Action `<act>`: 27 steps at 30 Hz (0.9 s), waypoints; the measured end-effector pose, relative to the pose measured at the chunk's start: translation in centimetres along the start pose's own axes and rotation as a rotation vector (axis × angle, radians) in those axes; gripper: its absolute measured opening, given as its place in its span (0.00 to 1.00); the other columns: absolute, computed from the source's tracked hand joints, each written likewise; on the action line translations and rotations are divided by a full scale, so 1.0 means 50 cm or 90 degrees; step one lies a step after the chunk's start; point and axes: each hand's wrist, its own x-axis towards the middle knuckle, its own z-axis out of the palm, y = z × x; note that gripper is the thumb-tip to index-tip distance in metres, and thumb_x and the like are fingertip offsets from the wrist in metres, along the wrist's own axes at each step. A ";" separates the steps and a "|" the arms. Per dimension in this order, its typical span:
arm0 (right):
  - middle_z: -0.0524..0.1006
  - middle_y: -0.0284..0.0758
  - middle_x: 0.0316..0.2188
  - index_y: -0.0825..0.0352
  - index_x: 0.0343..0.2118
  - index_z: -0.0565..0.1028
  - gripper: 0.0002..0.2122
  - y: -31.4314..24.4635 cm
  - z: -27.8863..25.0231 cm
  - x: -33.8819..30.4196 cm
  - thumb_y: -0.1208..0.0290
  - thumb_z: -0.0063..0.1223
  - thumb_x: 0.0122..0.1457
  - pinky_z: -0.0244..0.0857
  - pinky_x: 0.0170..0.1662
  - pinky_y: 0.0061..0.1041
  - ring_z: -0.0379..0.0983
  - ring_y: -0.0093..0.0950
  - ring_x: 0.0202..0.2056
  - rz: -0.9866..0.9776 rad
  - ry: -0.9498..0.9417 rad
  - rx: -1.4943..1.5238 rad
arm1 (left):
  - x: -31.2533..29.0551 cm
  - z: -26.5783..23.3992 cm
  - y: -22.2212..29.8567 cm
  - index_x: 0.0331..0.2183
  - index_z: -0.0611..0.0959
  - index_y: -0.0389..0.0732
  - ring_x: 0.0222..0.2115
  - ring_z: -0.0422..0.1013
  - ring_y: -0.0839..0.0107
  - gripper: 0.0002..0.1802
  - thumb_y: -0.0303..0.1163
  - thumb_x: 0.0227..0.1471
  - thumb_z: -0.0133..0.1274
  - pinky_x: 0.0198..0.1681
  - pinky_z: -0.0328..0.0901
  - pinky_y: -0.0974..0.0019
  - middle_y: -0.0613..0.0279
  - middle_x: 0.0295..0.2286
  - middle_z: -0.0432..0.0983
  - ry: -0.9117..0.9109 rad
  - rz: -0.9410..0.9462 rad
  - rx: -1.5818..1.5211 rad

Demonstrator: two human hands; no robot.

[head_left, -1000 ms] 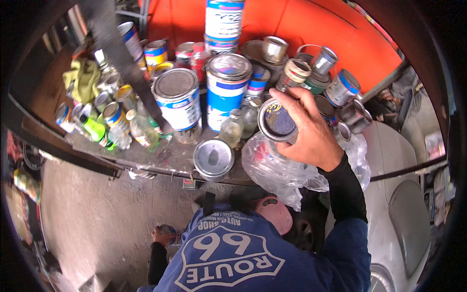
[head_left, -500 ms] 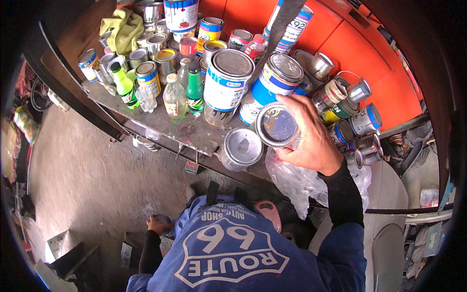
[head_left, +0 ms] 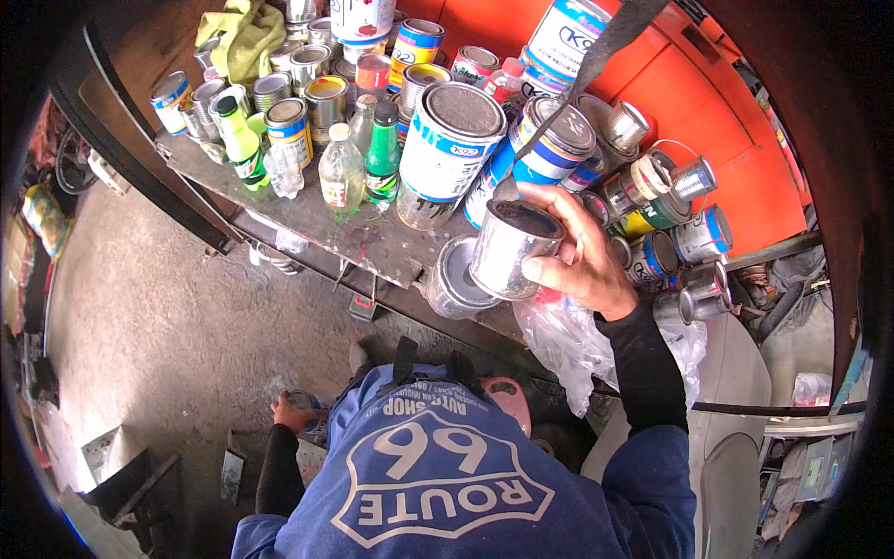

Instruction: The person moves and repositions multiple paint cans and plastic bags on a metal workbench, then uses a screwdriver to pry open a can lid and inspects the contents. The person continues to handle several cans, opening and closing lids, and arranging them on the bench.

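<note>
My right hand (head_left: 591, 252) grips a small bare-metal can (head_left: 507, 265) from its right side, thumb on the near wall and fingers behind. The can is open at the top, with a dark inside, and is held tilted. Just left of it, partly covered by it, a wider grey-stained can (head_left: 456, 284) stands at the bench's front edge. Low on the left, beside my body, my left hand (head_left: 291, 415) is closed around a small round container (head_left: 307, 403), whose contents I cannot make out. A dark strap hangs across the view above the right hand.
Several paint cans, large ones (head_left: 452, 149) among them, crowd the bench (head_left: 372, 247). Plastic bottles (head_left: 382, 154) stand along its front, and a green cloth (head_left: 237, 37) lies at the back left. A clear plastic bag (head_left: 568, 345) hangs below my right hand. An orange panel (head_left: 736, 158) rises behind.
The can in my right hand has moved slightly left and tipped, so its side wall now shows more than its top. My left hand has shifted a little up and left.
</note>
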 end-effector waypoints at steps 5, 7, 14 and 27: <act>0.69 0.38 0.59 0.67 0.68 0.60 0.42 0.001 0.006 0.002 0.67 0.66 0.48 0.57 0.65 0.33 0.64 0.29 0.62 0.010 -0.028 0.092 | -0.033 -0.026 0.027 0.67 0.57 0.40 0.63 0.57 0.38 0.74 0.52 0.22 0.78 0.65 0.60 0.51 0.32 0.64 0.50 0.008 -0.034 -0.073; 0.68 0.37 0.59 0.67 0.69 0.59 0.44 -0.001 0.008 0.005 0.68 0.65 0.46 0.57 0.65 0.32 0.64 0.28 0.62 0.023 -0.036 0.114 | -0.034 -0.027 0.024 0.67 0.62 0.46 0.63 0.52 0.37 0.69 0.60 0.27 0.76 0.67 0.55 0.50 0.36 0.64 0.52 0.012 -0.041 -0.091; 0.66 0.35 0.60 0.66 0.71 0.56 0.48 0.001 0.017 0.021 0.72 0.62 0.42 0.58 0.64 0.30 0.62 0.27 0.63 0.034 -0.047 0.107 | -0.027 -0.029 0.017 0.67 0.54 0.37 0.63 0.54 0.39 0.77 0.55 0.22 0.79 0.66 0.59 0.52 0.34 0.64 0.48 -0.022 -0.019 -0.123; 0.69 0.49 0.48 0.71 0.56 0.67 0.32 0.069 0.173 0.189 0.73 0.62 0.44 0.70 0.51 0.42 0.72 0.48 0.49 -0.310 -0.117 -0.517 | -0.003 -0.020 0.001 0.63 0.66 0.48 0.62 0.57 0.42 0.63 0.58 0.27 0.75 0.65 0.56 0.46 0.39 0.64 0.54 -0.034 0.106 0.059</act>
